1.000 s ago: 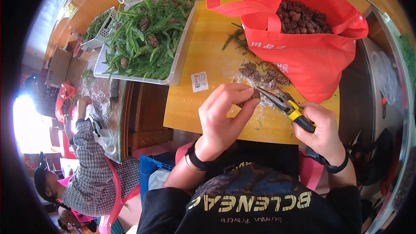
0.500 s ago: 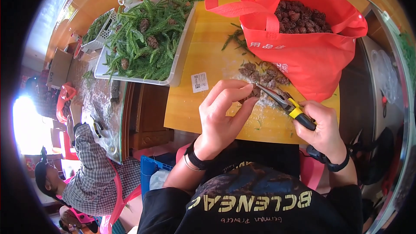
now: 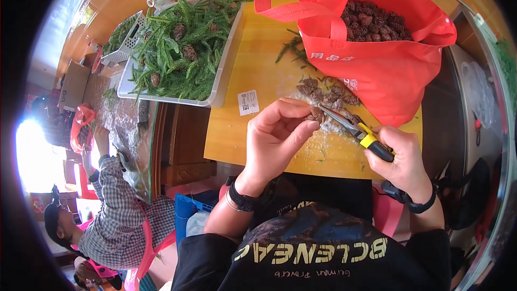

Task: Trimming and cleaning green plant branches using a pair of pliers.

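Between the thumb and fingers of my left hand [image 3: 277,134] is a small brown pine cone [image 3: 315,115], partly covered by the fingertips. My right hand [image 3: 397,153] is wrapped round the yellow and black handles of a pair of pliers [image 3: 350,126]. The metal jaws point left and reach the pine cone at my left fingertips; whether they grip it I cannot tell. Just beyond the jaws, several loose pine cones [image 3: 331,94] lie on the yellow table [image 3: 258,48] among pale crumbs.
A red bag [image 3: 377,75] full of dark pine cones stands at the back right. At the back left is a white tray [image 3: 222,78] heaped with green fir sprigs and cones. A small white label [image 3: 248,102] lies between. A person in a checked shirt [image 3: 116,215] sits far left.
My left hand has turned slightly, its fingers curling in more around the pine cone. The right hand and pliers are almost unmoved. The other person's arm has shifted a little.
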Available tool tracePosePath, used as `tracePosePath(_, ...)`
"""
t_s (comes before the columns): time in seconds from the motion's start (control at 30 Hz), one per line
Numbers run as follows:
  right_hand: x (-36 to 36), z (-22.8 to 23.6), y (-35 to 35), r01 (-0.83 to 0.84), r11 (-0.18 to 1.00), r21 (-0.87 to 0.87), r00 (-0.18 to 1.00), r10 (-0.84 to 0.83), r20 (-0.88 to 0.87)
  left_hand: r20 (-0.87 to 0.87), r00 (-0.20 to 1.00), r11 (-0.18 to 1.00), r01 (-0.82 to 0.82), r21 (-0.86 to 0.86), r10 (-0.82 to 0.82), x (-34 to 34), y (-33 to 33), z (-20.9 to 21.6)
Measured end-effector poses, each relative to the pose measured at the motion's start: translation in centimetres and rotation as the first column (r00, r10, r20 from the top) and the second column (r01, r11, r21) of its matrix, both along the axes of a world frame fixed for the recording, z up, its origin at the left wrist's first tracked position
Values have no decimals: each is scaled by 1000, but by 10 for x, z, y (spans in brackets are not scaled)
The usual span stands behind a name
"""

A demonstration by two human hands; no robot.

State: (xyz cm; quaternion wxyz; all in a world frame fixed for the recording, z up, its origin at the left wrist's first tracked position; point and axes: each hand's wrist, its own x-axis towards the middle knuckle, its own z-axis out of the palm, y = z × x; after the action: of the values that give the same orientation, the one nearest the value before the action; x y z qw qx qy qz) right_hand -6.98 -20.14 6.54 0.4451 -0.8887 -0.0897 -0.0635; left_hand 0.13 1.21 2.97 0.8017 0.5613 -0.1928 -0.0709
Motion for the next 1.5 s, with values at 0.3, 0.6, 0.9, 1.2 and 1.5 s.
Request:
tracePosePath(0.3,-1,1,0,-10,1000,27,1000,11,-24,451,890,976,-149,156,64,4,5,-4)
tracePosePath(0.6,-3,4,-1,-4,999,38,996,7,-94,717,688,860,-430,275,115,2,2,6)
tracePosePath(0.9,-10,14,-26,-25,995,101,961,51,-270,64,998,1000,-7,-25,9,0,5,-12)
tracePosePath(1.2,-32,-52,-67,157,928,-338,959,-225,-171,-296,930,957,142,-255,-217,3,3,-2)
tracePosePath(1.5,-3,-15,-23,-5,1000,-14,971,1,-240,-187,962,976,209,51,-197,0,-10,-14)
